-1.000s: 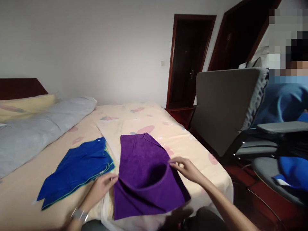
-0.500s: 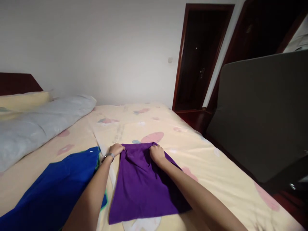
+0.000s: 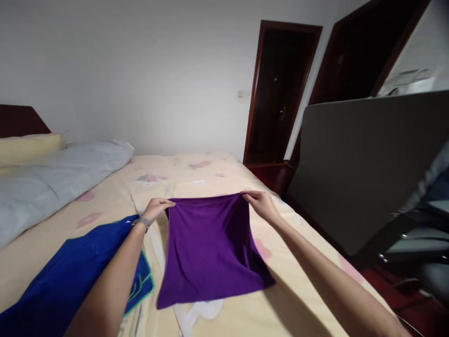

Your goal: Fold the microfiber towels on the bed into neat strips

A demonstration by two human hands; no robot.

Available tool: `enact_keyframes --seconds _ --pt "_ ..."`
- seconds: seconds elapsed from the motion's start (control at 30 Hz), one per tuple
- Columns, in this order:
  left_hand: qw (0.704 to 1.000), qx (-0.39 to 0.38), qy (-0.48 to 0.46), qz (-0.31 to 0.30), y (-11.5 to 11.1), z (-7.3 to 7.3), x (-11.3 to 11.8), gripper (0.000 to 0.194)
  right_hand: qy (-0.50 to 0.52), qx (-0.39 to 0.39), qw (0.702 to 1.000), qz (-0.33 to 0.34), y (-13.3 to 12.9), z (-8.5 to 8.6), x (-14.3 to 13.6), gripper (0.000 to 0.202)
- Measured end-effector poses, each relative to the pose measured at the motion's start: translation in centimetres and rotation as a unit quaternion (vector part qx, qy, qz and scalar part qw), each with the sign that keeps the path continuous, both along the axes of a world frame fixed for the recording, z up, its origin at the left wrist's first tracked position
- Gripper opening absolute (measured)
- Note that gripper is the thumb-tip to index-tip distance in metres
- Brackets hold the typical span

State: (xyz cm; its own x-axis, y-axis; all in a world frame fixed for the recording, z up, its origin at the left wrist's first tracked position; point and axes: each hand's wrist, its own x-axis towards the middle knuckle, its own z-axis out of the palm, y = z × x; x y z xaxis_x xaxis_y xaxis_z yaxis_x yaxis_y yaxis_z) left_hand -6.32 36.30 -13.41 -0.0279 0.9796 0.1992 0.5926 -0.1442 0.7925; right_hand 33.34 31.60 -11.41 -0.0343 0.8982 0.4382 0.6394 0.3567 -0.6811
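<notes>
A purple cloth garment (image 3: 206,252) hangs between my two hands, its far edge lifted off the bed and its near edge lying on the sheet. My left hand (image 3: 156,209) pinches the far left corner. With fingers closed, my right hand (image 3: 261,202) grips the far right corner. The top edge is stretched nearly straight, and folds sag on the right side. Under my left forearm lies a blue cloth (image 3: 70,271) with green trim, partly hidden by that arm. A watch (image 3: 141,223) is on my left wrist.
The bed (image 3: 182,178) has a cream patterned sheet. A grey-white bolster-like bundle (image 3: 63,173) and a yellow pillow (image 3: 28,149) lie at the left. A large dark grey panel (image 3: 368,164) stands beyond the right edge. A dark door (image 3: 273,98) is in the far wall.
My right hand has moved right and up to the corner, and my left hand slightly left. The purple garment's far edge is now raised and pulled taut. The view has shifted a little.
</notes>
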Motion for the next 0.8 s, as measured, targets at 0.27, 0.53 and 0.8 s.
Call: enact_keyframes --seconds 0.27,0.53,0.8 --pt "0.950 0.297 -0.050 -0.085 -21.0 17.3 0.5 0.023 0.272 0.067 0.952 0.127 -16.3 13.9 8.4 0.032" --pt "0.927 0.287 -0.231 -0.071 -31.8 23.5 3.1 0.018 0.324 0.128 0.927 0.140 -26.8 19.2 9.7 0.032" --pt "0.955 0.148 -0.238 -0.097 -39.0 21.5 3.8 0.023 0.377 0.049 0.914 0.142 -32.9 15.5 10.2 0.029"
